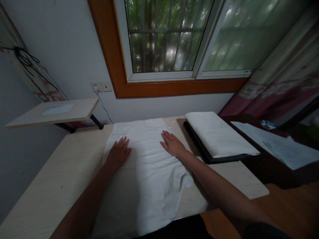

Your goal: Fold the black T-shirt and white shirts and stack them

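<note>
A white garment, which looks like a shirt, lies spread over the wooden table, with wrinkles along its right side. My left hand rests flat on its upper left part, fingers stretched out. Flat on the upper right part lies my right hand, its fingers pointing away and to the left. Neither hand grips anything. The near end of the cloth reaches down to my body at the table's front edge.
To the right, folded white cloth lies on a black flat item. A small raised shelf holding a paper stands at the back left. Behind are a wall socket and a window. A printed sheet lies far right.
</note>
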A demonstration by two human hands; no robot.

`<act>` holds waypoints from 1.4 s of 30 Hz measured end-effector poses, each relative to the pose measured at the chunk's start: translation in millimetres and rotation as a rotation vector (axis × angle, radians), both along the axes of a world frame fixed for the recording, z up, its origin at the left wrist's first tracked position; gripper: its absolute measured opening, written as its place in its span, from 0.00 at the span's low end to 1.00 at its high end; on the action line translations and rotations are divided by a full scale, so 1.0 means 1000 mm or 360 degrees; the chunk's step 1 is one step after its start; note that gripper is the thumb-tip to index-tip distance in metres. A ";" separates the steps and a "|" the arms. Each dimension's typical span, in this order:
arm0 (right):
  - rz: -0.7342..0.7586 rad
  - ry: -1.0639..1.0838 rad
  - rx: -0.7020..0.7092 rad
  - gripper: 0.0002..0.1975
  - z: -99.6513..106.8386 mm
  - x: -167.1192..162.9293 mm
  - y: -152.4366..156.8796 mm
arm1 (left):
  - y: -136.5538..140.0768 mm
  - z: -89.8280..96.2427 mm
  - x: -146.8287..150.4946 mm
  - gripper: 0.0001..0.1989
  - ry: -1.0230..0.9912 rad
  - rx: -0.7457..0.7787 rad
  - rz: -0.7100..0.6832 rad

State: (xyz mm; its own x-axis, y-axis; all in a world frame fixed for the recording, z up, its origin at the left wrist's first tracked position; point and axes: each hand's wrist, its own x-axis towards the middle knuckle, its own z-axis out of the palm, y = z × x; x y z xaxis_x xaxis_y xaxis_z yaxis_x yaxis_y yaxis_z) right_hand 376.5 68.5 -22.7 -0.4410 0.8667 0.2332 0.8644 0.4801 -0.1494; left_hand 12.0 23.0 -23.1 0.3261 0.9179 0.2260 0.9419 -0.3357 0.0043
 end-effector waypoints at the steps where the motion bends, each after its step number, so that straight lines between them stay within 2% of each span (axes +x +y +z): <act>1: -0.0023 -0.0010 -0.0001 0.31 -0.001 0.009 -0.002 | -0.003 -0.001 -0.003 0.29 0.0002 0.0000 0.0002; 5: -0.0065 -0.0041 0.0009 0.32 -0.005 0.032 -0.009 | -0.015 -0.005 -0.014 0.29 0.0006 0.0042 0.0024; 11: -0.0083 -0.0075 0.0023 0.32 -0.006 0.034 -0.015 | -0.025 -0.007 -0.021 0.29 -0.0004 0.0080 0.0036; 25: -0.0092 -0.0114 -0.0013 0.32 -0.002 0.020 0.016 | 0.016 -0.002 -0.037 0.30 -0.0019 -0.0030 -0.0020; 31: -0.0079 -0.0013 -0.0030 0.30 0.003 0.018 0.020 | 0.020 0.000 -0.037 0.29 -0.0009 -0.0007 -0.0027; 35: 0.0039 0.0176 0.0008 0.25 0.014 0.015 0.000 | 0.017 0.001 -0.036 0.29 -0.0012 0.0029 -0.0022; 38: 0.0311 0.0373 0.0000 0.18 0.028 0.015 -0.032 | 0.017 0.001 -0.036 0.29 -0.0005 0.0025 -0.0017; 42: 0.0611 0.0527 -0.0158 0.11 0.047 0.026 -0.079 | 0.018 0.000 -0.037 0.29 -0.0007 0.0027 -0.0012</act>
State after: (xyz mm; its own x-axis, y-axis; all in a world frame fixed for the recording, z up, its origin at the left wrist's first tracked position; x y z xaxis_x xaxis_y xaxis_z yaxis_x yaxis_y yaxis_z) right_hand 402.5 -10.8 24.1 -0.6480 0.6821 0.3389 0.5276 0.7229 -0.4461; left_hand -24.7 41.0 -22.8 0.3320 0.9113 0.2433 0.9393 -0.3430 0.0028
